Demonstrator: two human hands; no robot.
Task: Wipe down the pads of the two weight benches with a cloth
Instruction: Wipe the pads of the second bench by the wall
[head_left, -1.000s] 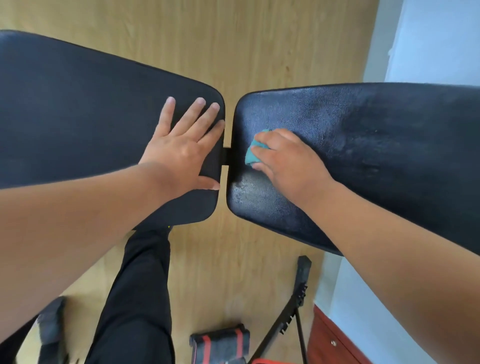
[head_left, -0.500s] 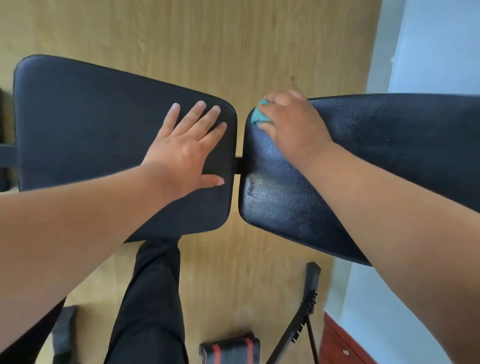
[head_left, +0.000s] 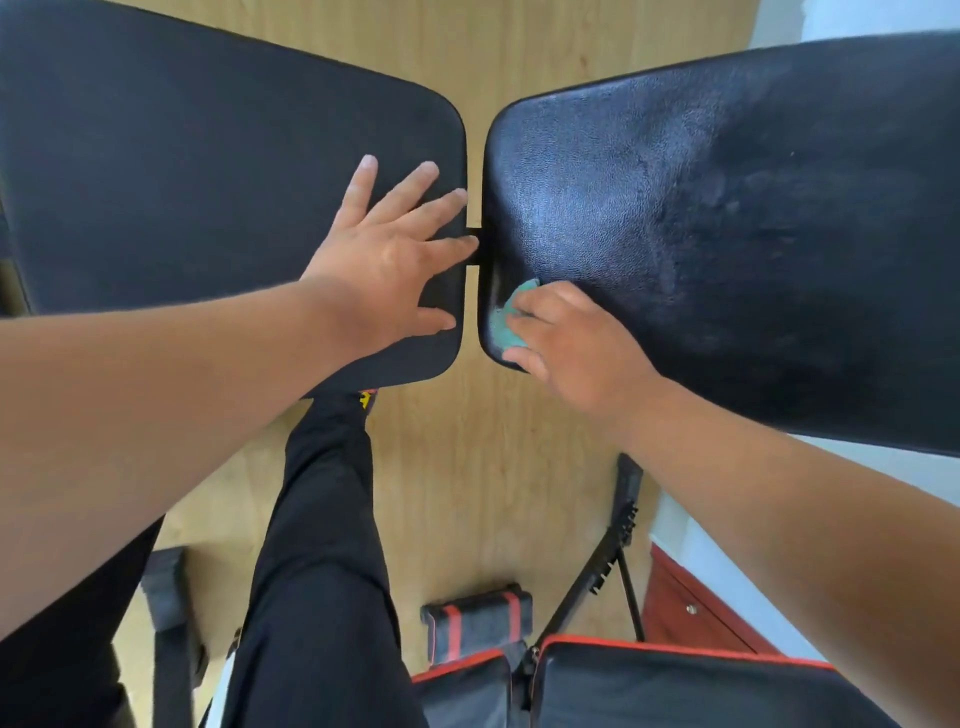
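head view – left hand flat on pad – right hand presses cloth

1. Two black bench pads: one left of the connecting bar, one right of it.
2. One teal cloth, right of the bar.
3. Two hands: left hand, right hand.

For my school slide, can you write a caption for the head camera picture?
Right hand wipes black bench pad with teal cloth; left hand rests flat on neighbouring pad.
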